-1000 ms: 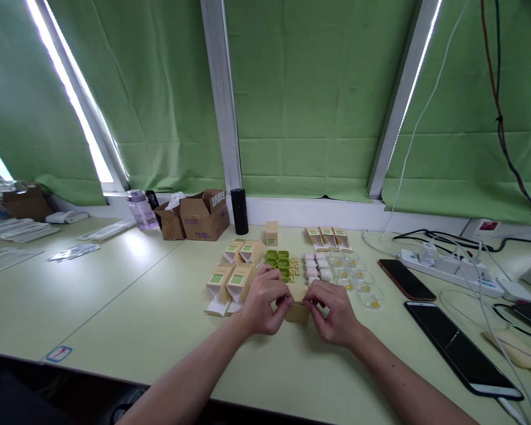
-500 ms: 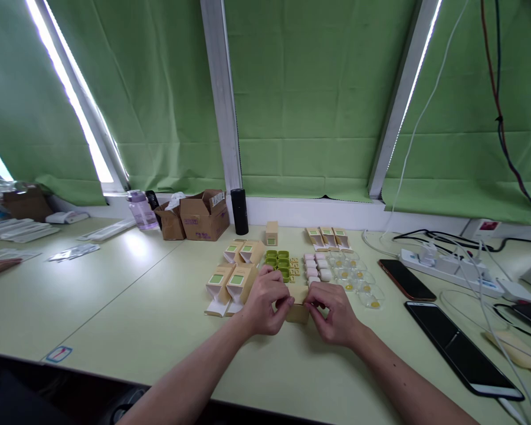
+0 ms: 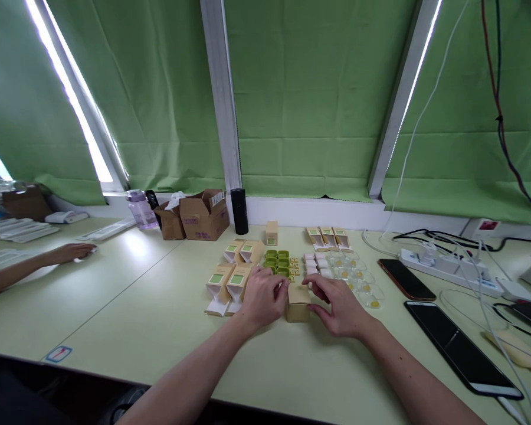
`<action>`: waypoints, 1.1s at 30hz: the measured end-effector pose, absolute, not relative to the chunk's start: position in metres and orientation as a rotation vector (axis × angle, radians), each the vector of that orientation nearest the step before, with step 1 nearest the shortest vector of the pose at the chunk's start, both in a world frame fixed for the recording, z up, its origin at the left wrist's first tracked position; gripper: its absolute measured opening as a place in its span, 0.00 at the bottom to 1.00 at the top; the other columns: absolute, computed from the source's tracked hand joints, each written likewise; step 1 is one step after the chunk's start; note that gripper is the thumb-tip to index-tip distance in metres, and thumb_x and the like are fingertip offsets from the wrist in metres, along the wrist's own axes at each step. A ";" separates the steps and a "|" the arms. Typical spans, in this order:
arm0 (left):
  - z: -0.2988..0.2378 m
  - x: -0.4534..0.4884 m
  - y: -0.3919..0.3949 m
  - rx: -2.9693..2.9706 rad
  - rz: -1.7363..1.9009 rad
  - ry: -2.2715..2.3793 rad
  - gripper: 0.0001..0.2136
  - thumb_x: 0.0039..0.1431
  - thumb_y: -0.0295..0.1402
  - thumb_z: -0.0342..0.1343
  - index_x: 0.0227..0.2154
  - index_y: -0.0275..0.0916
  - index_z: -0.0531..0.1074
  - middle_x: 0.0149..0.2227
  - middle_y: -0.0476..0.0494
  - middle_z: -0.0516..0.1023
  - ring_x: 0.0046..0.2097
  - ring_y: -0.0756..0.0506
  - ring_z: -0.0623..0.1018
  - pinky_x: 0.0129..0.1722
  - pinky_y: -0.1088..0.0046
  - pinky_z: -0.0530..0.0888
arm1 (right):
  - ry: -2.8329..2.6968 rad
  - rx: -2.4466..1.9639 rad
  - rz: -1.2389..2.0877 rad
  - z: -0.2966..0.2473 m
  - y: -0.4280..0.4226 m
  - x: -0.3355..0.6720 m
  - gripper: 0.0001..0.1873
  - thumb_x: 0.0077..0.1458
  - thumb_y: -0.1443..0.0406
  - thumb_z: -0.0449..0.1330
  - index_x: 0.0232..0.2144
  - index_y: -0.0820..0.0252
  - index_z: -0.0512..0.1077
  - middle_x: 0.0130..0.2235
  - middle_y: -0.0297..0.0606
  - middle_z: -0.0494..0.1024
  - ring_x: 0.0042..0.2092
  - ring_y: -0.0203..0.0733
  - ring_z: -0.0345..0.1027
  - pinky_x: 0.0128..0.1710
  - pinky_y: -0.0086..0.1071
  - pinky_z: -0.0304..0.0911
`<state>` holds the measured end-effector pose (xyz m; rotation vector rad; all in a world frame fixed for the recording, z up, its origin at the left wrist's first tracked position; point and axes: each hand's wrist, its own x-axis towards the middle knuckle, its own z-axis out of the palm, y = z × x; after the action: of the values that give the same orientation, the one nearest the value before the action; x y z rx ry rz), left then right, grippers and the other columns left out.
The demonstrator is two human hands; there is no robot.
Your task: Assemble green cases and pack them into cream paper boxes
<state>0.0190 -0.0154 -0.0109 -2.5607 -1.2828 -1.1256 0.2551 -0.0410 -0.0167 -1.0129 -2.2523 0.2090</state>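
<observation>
A small kraft cardboard box [image 3: 298, 311] stands on the table before me, its top looking closed. My left hand [image 3: 264, 300] is closed, with curled fingers gripping the box's left edge. On the other side, my right hand [image 3: 340, 306] holds the right edge between thumb and index finger. Just behind are green square cups [image 3: 283, 263], tiny yellow square pieces [image 3: 294, 267], pink and white blocks [image 3: 310, 265], and clear domed cases with yellow centres [image 3: 351, 274]. Open kraft boxes with green labels [image 3: 239, 280] sit left of my left hand.
More open boxes [image 3: 328, 239] and one closed box [image 3: 271, 233] stand at the back. Phones [image 3: 462, 348] and a power strip [image 3: 451, 270] with cables lie to the right. A black cylinder [image 3: 239, 211] and cartons [image 3: 203, 215] line the wall. Another person's hand [image 3: 73, 253] is far left.
The box's top now lies flat, and my right hand's thumb and index have spread at its right edge. At far left the other person's arm has reached further in.
</observation>
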 end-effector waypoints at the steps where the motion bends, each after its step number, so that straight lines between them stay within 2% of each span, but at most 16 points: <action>1: -0.011 0.019 -0.016 -2.541 -1.130 -1.285 0.16 0.66 0.31 0.51 0.21 0.40 0.70 0.22 0.46 0.72 0.30 0.44 0.72 0.38 0.62 0.63 | -2.251 -1.027 0.200 -0.017 -0.040 0.255 0.22 0.55 0.67 0.60 0.53 0.53 0.65 0.31 0.30 0.70 0.30 0.41 0.64 0.31 0.32 0.53; 5: -0.012 0.019 -0.015 -2.517 -1.160 -1.259 0.18 0.67 0.31 0.51 0.18 0.40 0.63 0.20 0.47 0.70 0.29 0.45 0.71 0.38 0.63 0.62 | -2.167 -1.139 0.135 -0.024 -0.032 0.256 0.15 0.59 0.68 0.56 0.48 0.53 0.64 0.27 0.27 0.69 0.27 0.40 0.63 0.30 0.32 0.50; 8: -0.013 0.019 -0.013 -2.509 -1.174 -1.272 0.18 0.67 0.31 0.50 0.19 0.40 0.65 0.22 0.46 0.72 0.29 0.45 0.72 0.39 0.63 0.63 | -2.096 -1.170 0.111 -0.027 -0.029 0.257 0.09 0.60 0.68 0.54 0.43 0.53 0.63 0.25 0.25 0.68 0.25 0.40 0.62 0.30 0.31 0.49; 10: -0.013 0.019 -0.013 -2.509 -1.195 -1.320 0.15 0.68 0.31 0.50 0.24 0.40 0.71 0.25 0.45 0.76 0.31 0.44 0.75 0.40 0.62 0.64 | -2.090 -1.122 0.133 -0.026 -0.031 0.257 0.08 0.60 0.67 0.57 0.40 0.52 0.62 0.24 0.25 0.66 0.25 0.39 0.61 0.29 0.31 0.49; 12: -0.012 0.019 -0.013 -2.534 -1.225 -1.364 0.12 0.69 0.31 0.50 0.32 0.40 0.78 0.29 0.44 0.81 0.34 0.43 0.78 0.41 0.62 0.66 | -2.109 -1.064 0.172 -0.023 -0.034 0.257 0.10 0.59 0.65 0.60 0.38 0.52 0.60 0.25 0.24 0.65 0.25 0.38 0.59 0.29 0.31 0.49; 14: -0.012 0.019 -0.013 -2.573 -1.239 -1.396 0.13 0.69 0.31 0.50 0.40 0.41 0.81 0.32 0.43 0.84 0.36 0.42 0.79 0.43 0.62 0.67 | -2.145 -1.026 0.204 -0.020 -0.039 0.255 0.13 0.57 0.64 0.62 0.36 0.52 0.59 0.25 0.24 0.63 0.25 0.37 0.57 0.29 0.31 0.48; 16: -0.012 0.018 -0.013 -2.609 -1.214 -1.425 0.15 0.70 0.32 0.49 0.43 0.41 0.83 0.33 0.43 0.84 0.37 0.41 0.80 0.43 0.62 0.67 | -2.188 -1.009 0.217 -0.018 -0.042 0.252 0.15 0.56 0.64 0.63 0.36 0.52 0.58 0.25 0.24 0.64 0.25 0.37 0.56 0.29 0.31 0.47; 21: -0.012 0.019 -0.014 -2.651 -1.143 -1.475 0.17 0.71 0.34 0.47 0.35 0.41 0.83 0.30 0.43 0.83 0.37 0.40 0.79 0.43 0.61 0.66 | -2.228 -1.030 0.223 -0.019 -0.042 0.250 0.14 0.55 0.66 0.62 0.35 0.52 0.57 0.26 0.24 0.65 0.26 0.37 0.57 0.29 0.31 0.46; 26: -0.010 0.019 -0.014 -2.617 -1.164 -1.502 0.16 0.69 0.32 0.48 0.28 0.41 0.78 0.28 0.44 0.80 0.35 0.42 0.78 0.42 0.62 0.66 | -2.209 -1.063 0.201 -0.020 -0.037 0.255 0.14 0.53 0.68 0.60 0.35 0.52 0.57 0.25 0.24 0.65 0.25 0.37 0.56 0.29 0.31 0.47; 33: -0.011 0.019 -0.013 -2.615 -1.174 -1.472 0.19 0.69 0.34 0.47 0.23 0.40 0.74 0.25 0.44 0.77 0.34 0.42 0.76 0.41 0.61 0.65 | -2.144 -1.117 0.108 -0.026 -0.030 0.258 0.10 0.56 0.68 0.58 0.34 0.52 0.58 0.23 0.25 0.68 0.24 0.38 0.59 0.28 0.31 0.47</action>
<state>0.0188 -0.0130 -0.0113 -2.6155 -1.4715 -1.1737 0.2578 -0.0300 -0.0259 -1.1171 -2.1441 0.1082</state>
